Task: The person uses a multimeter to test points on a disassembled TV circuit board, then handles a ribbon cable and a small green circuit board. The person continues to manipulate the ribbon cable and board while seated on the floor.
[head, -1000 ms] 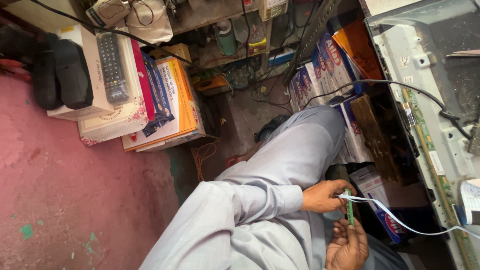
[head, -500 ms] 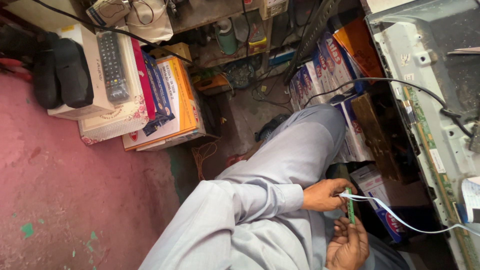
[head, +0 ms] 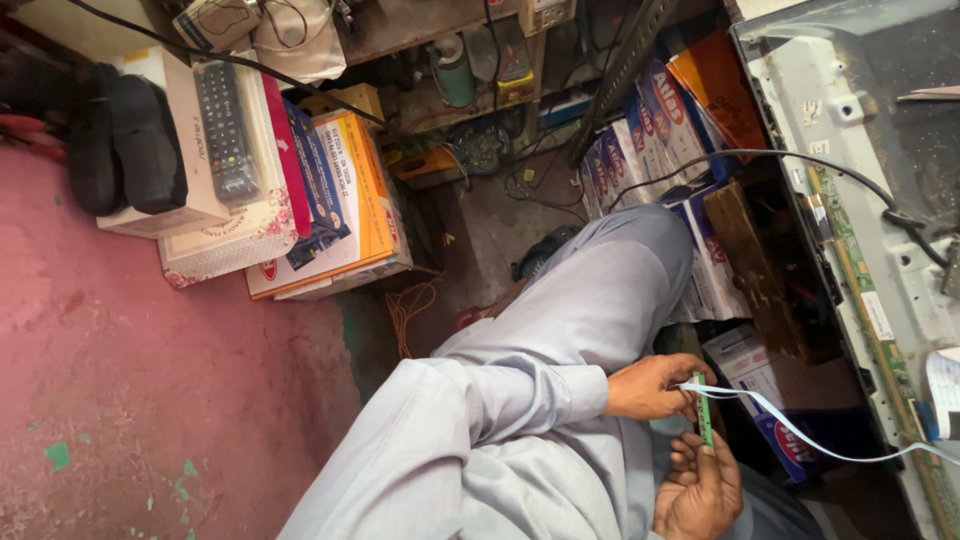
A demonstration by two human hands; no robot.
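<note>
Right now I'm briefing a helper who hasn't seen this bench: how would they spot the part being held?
Start at the opened flat-panel screen along the right edge and follow the pale ribbon cable leftward from its lower end. It ends at a narrow green circuit strip, pinched between the left hand and the right hand over the grey-clad lap. Unlike the long green board fixed to the panel, it is short, loose and upright.

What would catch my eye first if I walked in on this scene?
Low in the middle, the left hand and right hand pinch a narrow green circuit strip, its white ribbon cable trailing right to an opened flat-screen panel. At upper left, a black remote control lies on stacked boxes beside the pink floor.
</note>
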